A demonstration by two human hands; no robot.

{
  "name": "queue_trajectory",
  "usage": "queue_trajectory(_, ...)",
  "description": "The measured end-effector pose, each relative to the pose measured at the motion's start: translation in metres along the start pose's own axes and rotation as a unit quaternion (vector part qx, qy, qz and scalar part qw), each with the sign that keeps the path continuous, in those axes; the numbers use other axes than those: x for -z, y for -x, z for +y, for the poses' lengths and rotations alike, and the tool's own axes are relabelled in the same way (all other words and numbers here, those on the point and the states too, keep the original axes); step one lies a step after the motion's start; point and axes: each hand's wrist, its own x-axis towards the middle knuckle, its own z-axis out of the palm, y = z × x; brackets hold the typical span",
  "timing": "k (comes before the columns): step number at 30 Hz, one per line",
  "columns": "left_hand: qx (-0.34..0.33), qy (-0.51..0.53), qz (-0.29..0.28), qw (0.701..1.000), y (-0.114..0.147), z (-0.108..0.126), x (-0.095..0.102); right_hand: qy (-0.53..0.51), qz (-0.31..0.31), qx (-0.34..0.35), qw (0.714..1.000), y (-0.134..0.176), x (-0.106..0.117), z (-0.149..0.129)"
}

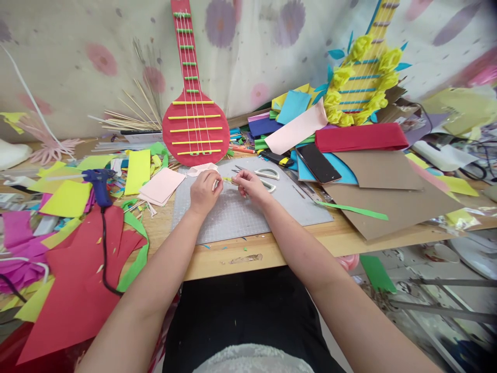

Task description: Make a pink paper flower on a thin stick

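Observation:
Over the grey cutting mat (pixel 225 223), my left hand (pixel 205 192) and my right hand (pixel 251 187) are close together, fingertips pinched. Between them is a small yellow piece (pixel 228 179), perhaps paper; both hands seem to grip it, though the fingers cover much of it. Scissors (pixel 267 173) with white handles lie just beyond my right hand, partly hidden by it. A pale pink paper piece (pixel 202 169) rests behind my left hand. Upright at the back of the mat stands a red paper lute-like instrument (pixel 196 135) with yellow bars and white strings.
At left are a blue glue gun (pixel 99 187), red sheets (pixel 83 264), and pink cards (pixel 163 185). To the right, a phone (pixel 319 163) and brown cardboard (pixel 392 207) lie near a green strip (pixel 355 210). A yellow flowered instrument (pixel 361 85) leans behind.

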Motion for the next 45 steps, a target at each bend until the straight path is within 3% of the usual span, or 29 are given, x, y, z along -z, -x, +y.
queue_trajectory(12,-0.012,0.016,0.000,1.000,0.0016,0.0016,0.0000,-0.050,-0.006,-0.013,0.999,0.0014,0.0011,-0.0028)
queue_trajectory(18,0.000,0.003,-0.027,1.000,0.0029,0.0049,0.0008,-0.043,-0.002,-0.018,0.999,0.0007,0.0013,-0.0028)
queue_trajectory(28,0.014,-0.015,0.019,1.000,0.0030,0.0054,0.0019,-0.033,0.006,-0.024,0.999,0.0001,0.0019,-0.0025)
queue_trajectory(45,-0.033,-0.028,-0.029,0.999,0.0016,0.0058,0.0035,-0.037,-0.002,-0.016,0.999,-0.0012,0.0024,0.0016)
